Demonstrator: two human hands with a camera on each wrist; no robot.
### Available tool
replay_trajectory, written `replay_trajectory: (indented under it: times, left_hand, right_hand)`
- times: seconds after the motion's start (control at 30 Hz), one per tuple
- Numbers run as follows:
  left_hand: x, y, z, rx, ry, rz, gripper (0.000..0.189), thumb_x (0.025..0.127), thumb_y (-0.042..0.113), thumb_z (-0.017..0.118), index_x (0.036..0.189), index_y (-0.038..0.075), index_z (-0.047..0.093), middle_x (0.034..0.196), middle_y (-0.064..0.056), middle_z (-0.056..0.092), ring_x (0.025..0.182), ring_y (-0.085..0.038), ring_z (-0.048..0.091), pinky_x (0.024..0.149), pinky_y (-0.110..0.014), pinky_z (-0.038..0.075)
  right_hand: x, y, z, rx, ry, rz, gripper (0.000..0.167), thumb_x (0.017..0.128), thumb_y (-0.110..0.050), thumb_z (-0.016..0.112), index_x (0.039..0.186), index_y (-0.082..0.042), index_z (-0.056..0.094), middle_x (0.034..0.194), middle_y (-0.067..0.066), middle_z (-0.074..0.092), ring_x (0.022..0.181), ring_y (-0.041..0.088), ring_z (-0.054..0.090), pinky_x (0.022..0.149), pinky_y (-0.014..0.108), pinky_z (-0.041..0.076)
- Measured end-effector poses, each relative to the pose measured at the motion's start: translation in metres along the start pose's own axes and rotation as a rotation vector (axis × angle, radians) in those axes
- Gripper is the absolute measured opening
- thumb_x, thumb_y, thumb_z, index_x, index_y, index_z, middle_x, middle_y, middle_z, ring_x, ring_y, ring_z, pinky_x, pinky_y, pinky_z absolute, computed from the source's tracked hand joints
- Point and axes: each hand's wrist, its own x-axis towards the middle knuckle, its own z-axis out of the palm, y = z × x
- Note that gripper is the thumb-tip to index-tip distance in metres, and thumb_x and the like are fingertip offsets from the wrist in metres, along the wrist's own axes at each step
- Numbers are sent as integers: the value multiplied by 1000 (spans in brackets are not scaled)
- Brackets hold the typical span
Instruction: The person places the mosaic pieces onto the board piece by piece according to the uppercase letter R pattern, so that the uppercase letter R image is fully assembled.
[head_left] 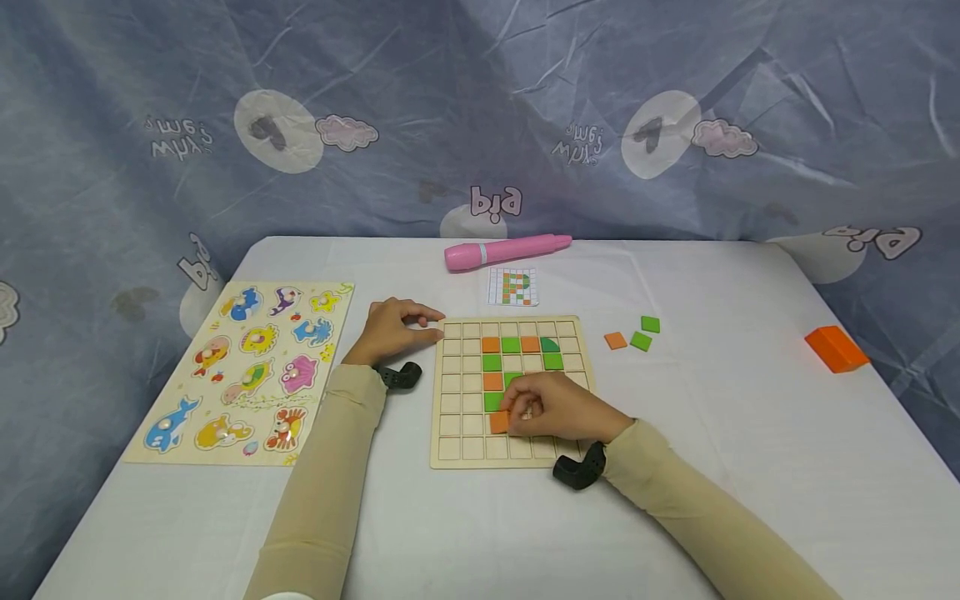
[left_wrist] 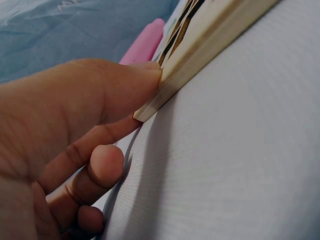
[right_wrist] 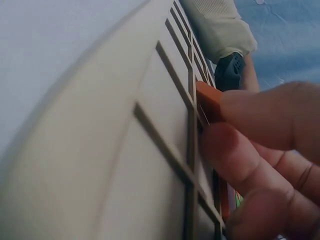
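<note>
A wooden grid board (head_left: 450, 427) lies flat on the table, with orange and green tiles in several of its cells. At its far left corner my left hand (head_left: 395, 330) holds the board; thumb and a finger meet the corner in the left wrist view. My right hand (head_left: 561, 406) pinches an orange square tile (right_wrist: 209, 98) between thumb and finger, over a near cell below a green tile (head_left: 492, 402). In the right wrist view the tile is tilted against the grid ridges. This hand hides part of the pattern behind it.
Loose orange (head_left: 616, 340) and green tiles (head_left: 650, 324) lie right of the board. Beyond it are a small pattern card (head_left: 493, 287) and a pink pen-shaped object (head_left: 517, 248). An animal knob puzzle (head_left: 176, 375) lies left; an orange block (head_left: 835, 348) sits far right.
</note>
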Motion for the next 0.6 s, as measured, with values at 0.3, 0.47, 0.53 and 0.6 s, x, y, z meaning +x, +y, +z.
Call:
replay_trajectory:
  times: [0.3, 0.47, 0.53, 0.6]
  left_hand:
    - [0, 0, 0, 8, 1, 1, 33, 85, 29, 91, 114, 14, 86, 80, 5, 64, 95, -22, 53, 105, -50, 24]
    - [0, 2, 0, 18, 2, -6, 33, 85, 30, 91, 114, 14, 86, 80, 5, 64, 94, -23, 53, 105, -50, 24]
    - [-1, 2, 0, 20, 3, -8, 33, 85, 29, 91, 114, 14, 86, 80, 5, 64, 94, -22, 53, 105, -50, 25]
    - [-1, 2, 0, 23, 3, -8, 33, 85, 29, 91, 114, 14, 86, 79, 5, 65, 94, -22, 53, 105, -50, 25]
  right_hand:
    - [4, -5, 5, -95, 5, -31, 14, 88, 0, 78, 100, -6, 75, 77, -14, 66, 66, 2, 52, 66, 22, 46]
    - [4, -6, 6, -110, 7, -36, 15, 88, -1, 79, 100, -7, 75, 77, -14, 66, 66, 2, 52, 66, 22, 46]
    - [5, -6, 6, -117, 8, -33, 15, 88, 0, 79, 100, -7, 75, 76, -14, 66, 66, 2, 52, 66, 22, 46]
    - [5, -6, 6, -126, 6, -33, 15, 88, 0, 79, 101, -7, 75, 77, -14, 66, 65, 2, 52, 65, 22, 46]
